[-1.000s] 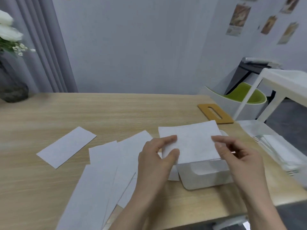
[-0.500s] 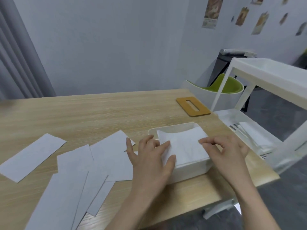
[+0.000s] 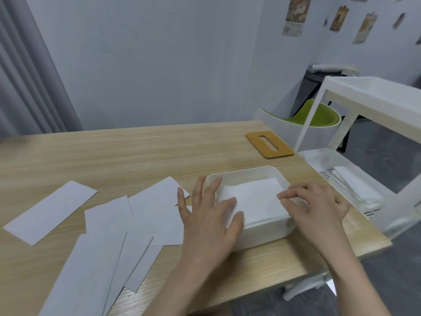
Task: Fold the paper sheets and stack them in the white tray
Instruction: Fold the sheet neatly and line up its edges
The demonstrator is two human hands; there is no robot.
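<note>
Seating the folded sheet [image 3: 252, 199] in the white tray [image 3: 262, 232] at lower right, the left hand [image 3: 205, 221] lies spread, thumb pressing the paper's near edge; the right hand [image 3: 316, 207] presses curled fingertips on its right edge. Squaring the corners flat seems wise. Unfolded sheets [image 3: 109, 226] wait left; a wooden board [image 3: 270, 144] lies beyond.

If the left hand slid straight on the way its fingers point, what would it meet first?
The left hand points up and away across the table. Its outer fingers would likely cross bare table; the inner ones already overlap the white tray rim. Depth is unclear.
</note>
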